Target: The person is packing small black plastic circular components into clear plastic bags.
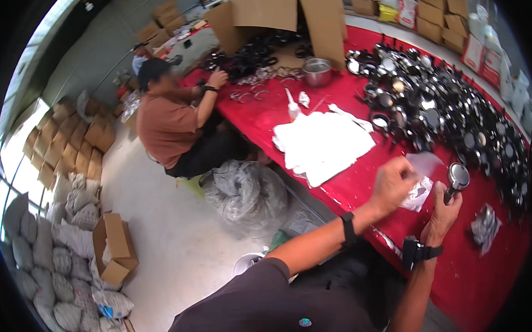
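My right hand [444, 215] grips a portafilter [458, 176] by its black handle, with the round metal head pointing up. To its left, my left hand [394, 182] is closed in a pinch on a clear plastic bag [425, 164], which is see-through and partly smeared by motion. Beneath and beside that hand lies another clear bag [416, 196] on the red tabletop [463, 275]. A big heap of portafilters [426, 105] with black handles and shiny round heads spreads beyond my hands. Right of my right hand sits a wrapped item in clear plastic [485, 228].
A stack of white sheets [325, 146] lies left of my hands, near a white squeeze bottle [293, 108]. A metal pot [317, 72] and an open carton [264, 10] stand farther back. A seated co-worker [173, 120] handles something at the table's left side.
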